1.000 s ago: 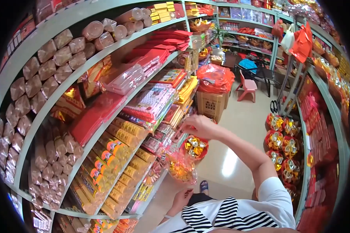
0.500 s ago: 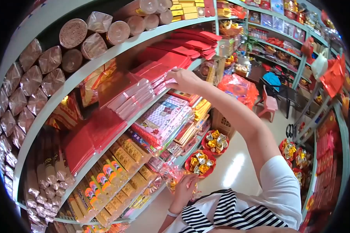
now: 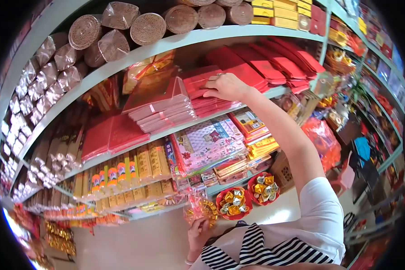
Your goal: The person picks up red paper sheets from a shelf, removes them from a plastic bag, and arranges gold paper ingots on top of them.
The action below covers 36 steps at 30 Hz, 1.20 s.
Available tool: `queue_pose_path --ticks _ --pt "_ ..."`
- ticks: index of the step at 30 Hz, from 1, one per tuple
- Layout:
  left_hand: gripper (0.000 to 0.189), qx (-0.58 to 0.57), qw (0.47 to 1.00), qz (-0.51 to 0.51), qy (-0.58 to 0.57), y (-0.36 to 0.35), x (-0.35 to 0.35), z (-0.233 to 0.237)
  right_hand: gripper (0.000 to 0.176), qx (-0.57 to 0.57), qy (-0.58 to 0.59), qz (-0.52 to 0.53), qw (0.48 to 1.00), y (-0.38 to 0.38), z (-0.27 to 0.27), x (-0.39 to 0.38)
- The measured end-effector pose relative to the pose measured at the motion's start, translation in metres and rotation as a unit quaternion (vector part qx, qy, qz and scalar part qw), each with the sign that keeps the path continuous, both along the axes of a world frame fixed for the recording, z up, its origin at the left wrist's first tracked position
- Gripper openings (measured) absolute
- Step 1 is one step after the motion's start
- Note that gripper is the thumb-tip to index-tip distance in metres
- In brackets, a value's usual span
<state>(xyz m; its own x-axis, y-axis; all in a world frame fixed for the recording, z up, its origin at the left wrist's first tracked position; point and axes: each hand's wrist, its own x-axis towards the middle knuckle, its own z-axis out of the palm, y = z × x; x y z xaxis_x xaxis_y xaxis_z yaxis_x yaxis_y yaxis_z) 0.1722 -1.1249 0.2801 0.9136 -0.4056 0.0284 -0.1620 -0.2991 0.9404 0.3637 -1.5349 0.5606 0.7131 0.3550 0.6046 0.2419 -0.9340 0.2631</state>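
My right hand (image 3: 227, 87) reaches onto the middle shelf, its fingers bent and closed on the edge of a stack of flat red packets (image 3: 202, 76). A neighbouring stack of red packets in clear wrap (image 3: 164, 110) lies just to its left. Low in front of my body, my left hand (image 3: 199, 231) has its fingers closed on a clear plastic bag (image 3: 194, 204) with red and gold colours showing through. Part of the left hand's grip is hidden by the bag.
Wrapped brown cylinders (image 3: 148, 29) fill the upper shelf. Beneath the red packets are patterned packs (image 3: 211, 139) and yellow boxes (image 3: 150, 159). Red bowls of gold and silver folded pieces (image 3: 234, 200) stand on the floor beside a carton. A pink chair (image 3: 344, 177) is at the right.
My view has swung to the right and nearer the shelf. My right hand stays at the red packets, its fingers further over the stack. My left hand stays low with the bag.
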Motion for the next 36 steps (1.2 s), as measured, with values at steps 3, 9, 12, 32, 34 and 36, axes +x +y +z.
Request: queue_pose_path --ticks 3,9,12,32,34,36 --pt "0.020 -0.026 0.999 0.007 -0.040 -0.032 -0.029 0.014 0.026 0.038 -0.030 -0.040 0.998 -0.008 0.001 0.013" --pt "0.017 -0.067 0.997 0.043 0.022 -0.078 -0.063 0.035 0.013 0.250 -0.293 -0.012 0.923 -0.032 0.036 -0.014" --pt "0.017 -0.067 0.996 0.059 0.025 -0.088 -0.055 0.063 0.025 0.210 -0.338 0.107 0.911 -0.017 0.015 -0.088" --pt "0.031 -0.242 0.954 0.177 -0.021 -0.034 -0.147 0.078 0.035 0.594 0.376 0.300 0.645 0.193 -0.185 -0.324" --pt "0.030 -0.249 0.950 0.185 0.022 -0.025 -0.157 0.073 0.030 0.655 0.421 0.274 0.564 0.207 -0.186 -0.331" --pt "0.031 -0.179 0.968 0.178 -0.003 -0.012 -0.172 0.057 0.024 0.611 0.442 0.304 0.582 0.217 -0.196 -0.334"
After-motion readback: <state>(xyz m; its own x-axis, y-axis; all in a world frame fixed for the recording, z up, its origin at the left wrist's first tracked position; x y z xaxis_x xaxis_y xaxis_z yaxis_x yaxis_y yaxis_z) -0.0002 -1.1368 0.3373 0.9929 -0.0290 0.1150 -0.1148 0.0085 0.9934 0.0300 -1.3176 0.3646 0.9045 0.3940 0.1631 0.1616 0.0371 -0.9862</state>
